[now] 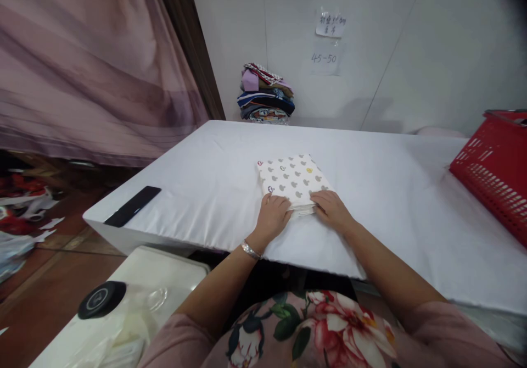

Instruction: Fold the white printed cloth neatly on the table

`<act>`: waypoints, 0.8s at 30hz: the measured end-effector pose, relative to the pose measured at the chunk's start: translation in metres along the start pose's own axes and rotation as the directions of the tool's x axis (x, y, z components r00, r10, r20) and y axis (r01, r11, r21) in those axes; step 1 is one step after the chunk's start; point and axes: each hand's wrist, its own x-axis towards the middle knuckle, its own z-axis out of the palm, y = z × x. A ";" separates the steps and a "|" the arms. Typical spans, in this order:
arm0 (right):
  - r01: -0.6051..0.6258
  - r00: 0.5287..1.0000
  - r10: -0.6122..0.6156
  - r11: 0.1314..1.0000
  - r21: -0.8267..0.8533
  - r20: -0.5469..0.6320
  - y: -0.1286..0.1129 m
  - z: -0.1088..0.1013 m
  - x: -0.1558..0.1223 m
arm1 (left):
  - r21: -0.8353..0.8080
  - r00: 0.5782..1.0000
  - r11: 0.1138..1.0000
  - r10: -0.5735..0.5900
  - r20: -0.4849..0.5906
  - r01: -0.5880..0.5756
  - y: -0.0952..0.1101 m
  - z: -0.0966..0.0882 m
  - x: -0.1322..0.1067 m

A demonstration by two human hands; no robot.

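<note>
A folded white cloth printed with small grey, red and yellow mouse-head shapes lies on the white table. My left hand rests on its near left corner, fingers curled over the edge. At the cloth's near right corner my right hand presses down with its fingers bent. A silver bracelet sits on my left wrist.
A stack of folded clothes stands at the table's far edge against the wall. A red plastic basket is at the right. A black flat bar lies near the left corner. A white bin with a black disc sits below left.
</note>
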 end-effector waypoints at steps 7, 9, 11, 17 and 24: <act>0.014 1.000 -0.014 1.000 0.003 -0.014 -0.002 -0.001 0.000 | 0.074 0.998 0.996 0.056 0.023 -0.058 0.013 0.002 0.015; 0.020 1.000 -0.020 1.000 0.003 -0.010 -0.004 -0.002 0.000 | 0.098 0.997 0.993 0.065 0.039 -0.069 0.017 0.003 0.020; 0.024 1.000 -0.024 1.000 0.000 -0.003 -0.005 -0.003 -0.001 | 0.120 0.996 0.990 0.063 0.059 -0.070 0.019 0.004 0.024; 0.028 1.000 -0.028 1.000 -0.013 -0.004 -0.009 -0.002 0.001 | 0.125 0.997 0.991 0.031 0.077 -0.040 0.018 0.002 0.025; -0.025 0.998 0.018 0.994 -0.104 -0.067 -0.007 0.001 0.002 | 0.085 0.998 0.996 0.006 0.063 -0.011 0.017 0.001 0.026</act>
